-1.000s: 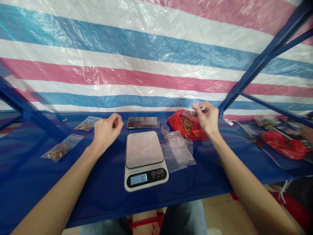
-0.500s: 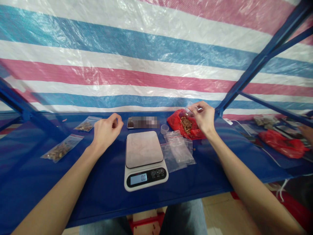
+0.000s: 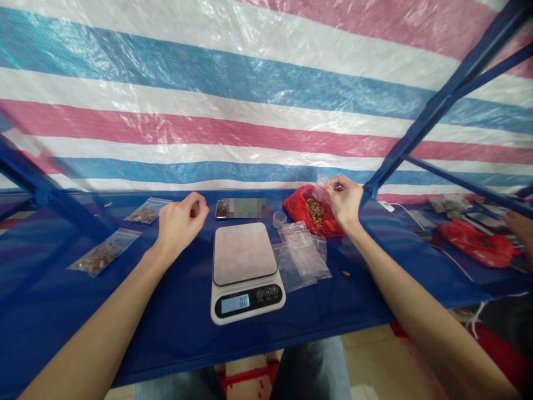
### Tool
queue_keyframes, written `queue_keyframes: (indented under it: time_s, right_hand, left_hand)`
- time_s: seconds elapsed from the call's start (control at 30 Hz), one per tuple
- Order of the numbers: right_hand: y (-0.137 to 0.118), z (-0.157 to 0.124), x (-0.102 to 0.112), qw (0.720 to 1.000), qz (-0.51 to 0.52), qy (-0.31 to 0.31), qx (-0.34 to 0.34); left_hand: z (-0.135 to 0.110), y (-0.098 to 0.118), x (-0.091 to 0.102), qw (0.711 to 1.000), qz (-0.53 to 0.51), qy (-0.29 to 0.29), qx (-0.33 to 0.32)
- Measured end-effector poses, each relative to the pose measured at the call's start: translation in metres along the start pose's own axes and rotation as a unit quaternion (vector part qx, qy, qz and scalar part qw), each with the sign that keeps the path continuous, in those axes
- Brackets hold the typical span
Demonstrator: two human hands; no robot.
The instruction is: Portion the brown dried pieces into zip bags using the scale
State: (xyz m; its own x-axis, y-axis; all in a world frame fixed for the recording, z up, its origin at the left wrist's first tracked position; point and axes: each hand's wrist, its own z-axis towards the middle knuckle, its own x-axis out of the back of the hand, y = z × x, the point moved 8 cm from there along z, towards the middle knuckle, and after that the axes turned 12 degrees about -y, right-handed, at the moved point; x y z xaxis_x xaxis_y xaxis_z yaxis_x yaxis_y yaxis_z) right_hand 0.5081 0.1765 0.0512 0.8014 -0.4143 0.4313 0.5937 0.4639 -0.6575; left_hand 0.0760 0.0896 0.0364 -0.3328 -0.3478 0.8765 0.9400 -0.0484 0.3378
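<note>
A kitchen scale [image 3: 245, 253] reading 0.0 sits on the blue worktop [image 3: 175, 328]. At two o'clock from it, the right hand [image 3: 343, 201] pinches a clear plastic bag [image 3: 322, 189] at the opened red plastic bag [image 3: 295, 206], which holds brown pieces [image 3: 316, 213]. At ten o'clock, the left hand [image 3: 181, 223] is loosely curled closed, near a filled zip bag [image 3: 144, 214]; a second filled zip bag [image 3: 102, 257] lies at nine. A smartphone [image 3: 244, 208] lies at twelve, a small plastic cup [image 3: 279, 220] at one. Flat zip bags [image 3: 307, 256] overlap at three, and a loose brown piece [image 3: 346, 273] lies farther out that way.
</note>
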Motion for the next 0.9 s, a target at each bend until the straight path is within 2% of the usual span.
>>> queue_keyframes:
  time_s: [0.27,0.4,0.57,0.9]
  right_hand:
    - [-0.004,-0.001,-0.004,0.999,-0.027,-0.018,0.014]
    - [-0.005,-0.003,0.002,1.000,-0.012,-0.005,0.001]
    - [-0.010,-0.006,0.006,0.999,-0.015,-0.012,0.029]
    - [-0.007,-0.018,0.023,0.997,0.056,0.042,0.023]
  left_hand:
    - [0.000,-0.001,0.001,1.000,0.005,0.000,0.002]
    - [0.000,-0.001,0.001,1.000,0.006,0.000,0.002]
    - [0.000,-0.001,0.000,1.000,0.010,-0.002,0.002]
    - [0.000,-0.002,0.000,1.000,-0.007,0.004,0.001]
